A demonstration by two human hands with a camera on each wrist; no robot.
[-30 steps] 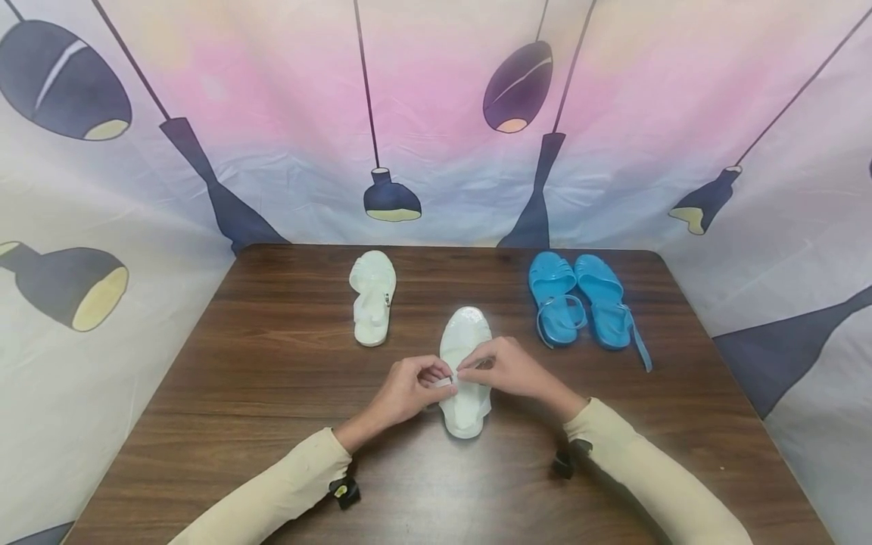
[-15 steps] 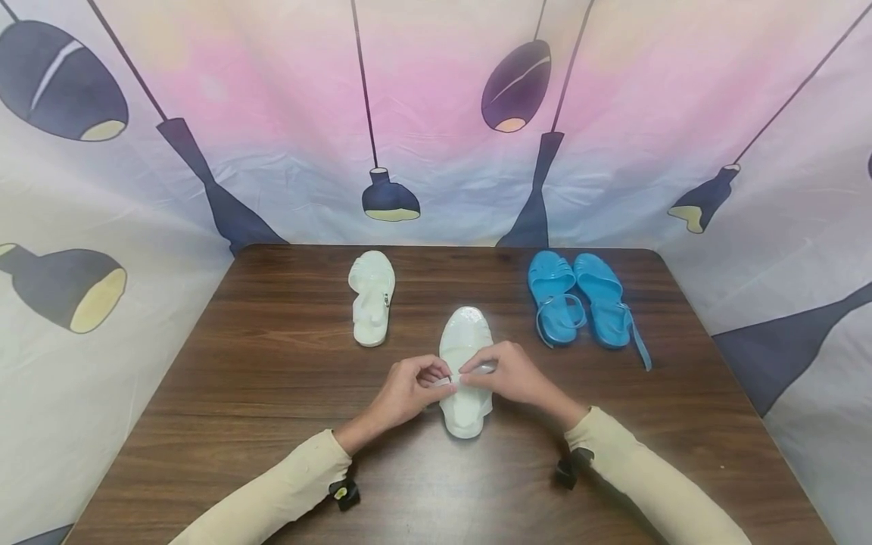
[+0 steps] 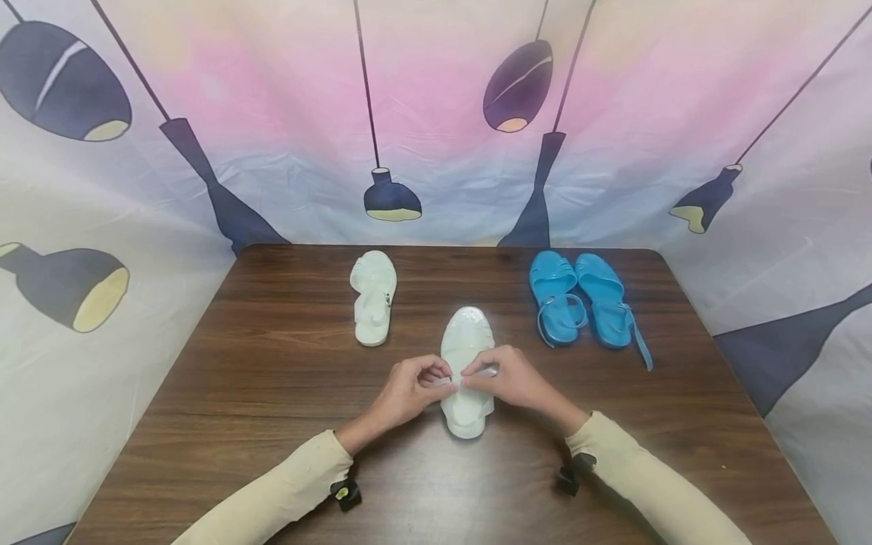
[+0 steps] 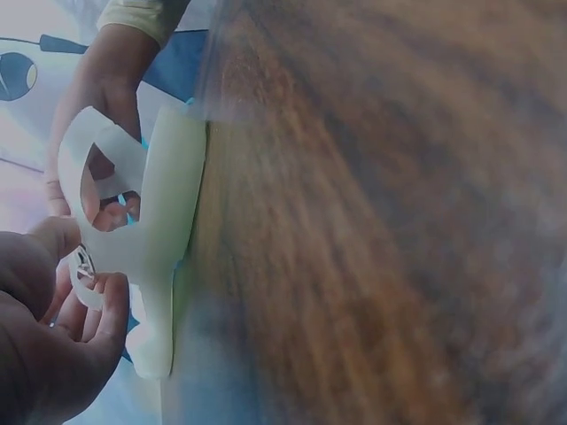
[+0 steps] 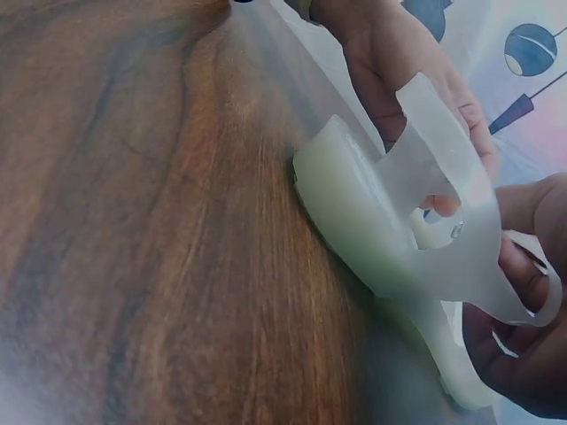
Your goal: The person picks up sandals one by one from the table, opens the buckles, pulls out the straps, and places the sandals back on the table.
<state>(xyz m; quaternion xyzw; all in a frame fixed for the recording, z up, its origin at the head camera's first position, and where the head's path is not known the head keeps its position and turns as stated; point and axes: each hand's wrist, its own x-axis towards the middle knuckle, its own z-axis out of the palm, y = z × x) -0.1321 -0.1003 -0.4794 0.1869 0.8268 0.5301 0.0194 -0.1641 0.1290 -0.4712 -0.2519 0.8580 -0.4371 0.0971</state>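
Left fingers (image 3: 434, 393) are pinching the buckle (image 4: 85, 262), right fingers (image 3: 481, 359) are gripping the strap (image 5: 498, 297), and the white sandal (image 3: 466, 333) is sitting on the tabletop (image 3: 436, 492) below; if either hold starts slackening, the smooth strap could be springing loose!

A white strappy sandal (image 3: 466, 348) is set on a brown wooden table (image 3: 272, 386). Behind it, another white sandal (image 3: 373, 299) is placed left, two blue strappy sandals (image 3: 554, 284) right.

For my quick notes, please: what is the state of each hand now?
Left hand: closed, pinching the buckle of the nearer white sandal.
Right hand: closed, pinching that sandal's strap.
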